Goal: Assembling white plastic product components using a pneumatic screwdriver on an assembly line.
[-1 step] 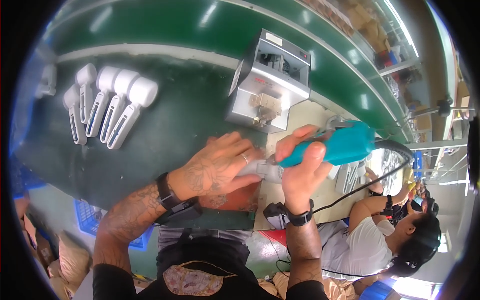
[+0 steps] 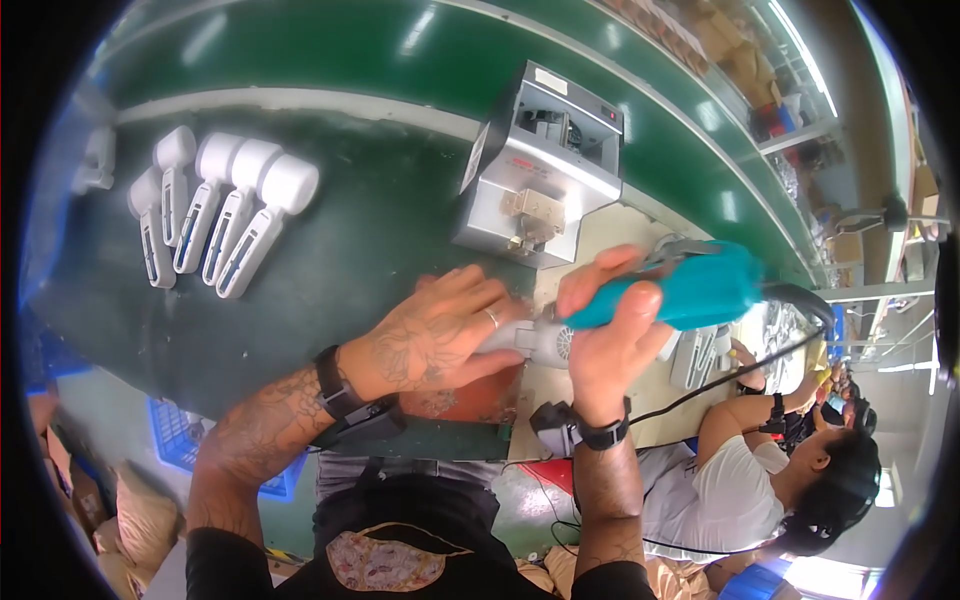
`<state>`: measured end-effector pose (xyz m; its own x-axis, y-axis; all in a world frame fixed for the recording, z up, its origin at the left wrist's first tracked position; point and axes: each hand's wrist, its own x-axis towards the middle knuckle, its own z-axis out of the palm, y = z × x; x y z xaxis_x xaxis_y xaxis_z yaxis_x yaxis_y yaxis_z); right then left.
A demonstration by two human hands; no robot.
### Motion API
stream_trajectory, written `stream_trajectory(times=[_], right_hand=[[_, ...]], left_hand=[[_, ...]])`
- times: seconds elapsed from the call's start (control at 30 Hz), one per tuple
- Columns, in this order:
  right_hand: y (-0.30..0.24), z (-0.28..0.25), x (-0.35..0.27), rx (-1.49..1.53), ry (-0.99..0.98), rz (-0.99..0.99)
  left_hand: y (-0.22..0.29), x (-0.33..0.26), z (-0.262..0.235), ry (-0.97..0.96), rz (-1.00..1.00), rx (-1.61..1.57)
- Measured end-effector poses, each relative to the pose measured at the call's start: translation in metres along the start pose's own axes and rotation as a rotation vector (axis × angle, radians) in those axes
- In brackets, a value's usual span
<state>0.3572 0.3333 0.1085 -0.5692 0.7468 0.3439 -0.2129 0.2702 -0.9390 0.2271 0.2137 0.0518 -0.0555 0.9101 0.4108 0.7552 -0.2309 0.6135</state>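
Observation:
My left hand (image 2: 435,335) is closed over the handle of a pale grey-white plastic device (image 2: 545,342), pressing it to the bench. The device has a rounded head with a slotted round grille; most of its handle is hidden under my fingers. Wrapped in my right hand (image 2: 615,330) is a teal electric screwdriver (image 2: 690,290), lying almost level with its front end above the device's head. My fingers and the blur hide whether its tip touches the device. A reddish-brown mat (image 2: 460,395) lies beneath my left hand.
Several white handled devices with round heads (image 2: 288,184) lie at the bench's left. A silver-grey machine (image 2: 540,165) stands beyond my hands. A black cord (image 2: 725,375) runs at the right, near similar devices (image 2: 693,357) and a seated co-worker (image 2: 760,470). A blue basket (image 2: 185,435) sits below the bench.
My right hand and the screwdriver have shifted slightly to the right, baring more of the device's round grille. My left hand keeps its place on the device.

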Motion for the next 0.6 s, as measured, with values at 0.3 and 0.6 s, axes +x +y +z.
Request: stream_trajectory(times=[0.3, 0.6], right_hand=[[0.014, 0.034, 0.057, -0.045, -0.004, -0.309], [-0.005, 0.031, 0.035, 0.013, -0.016, -0.118]], left_hand=[[0.0, -0.005, -0.004, 0.016, 0.081, 0.037], [-0.002, -0.007, -0.003, -0.001, 0.027, -0.015]])
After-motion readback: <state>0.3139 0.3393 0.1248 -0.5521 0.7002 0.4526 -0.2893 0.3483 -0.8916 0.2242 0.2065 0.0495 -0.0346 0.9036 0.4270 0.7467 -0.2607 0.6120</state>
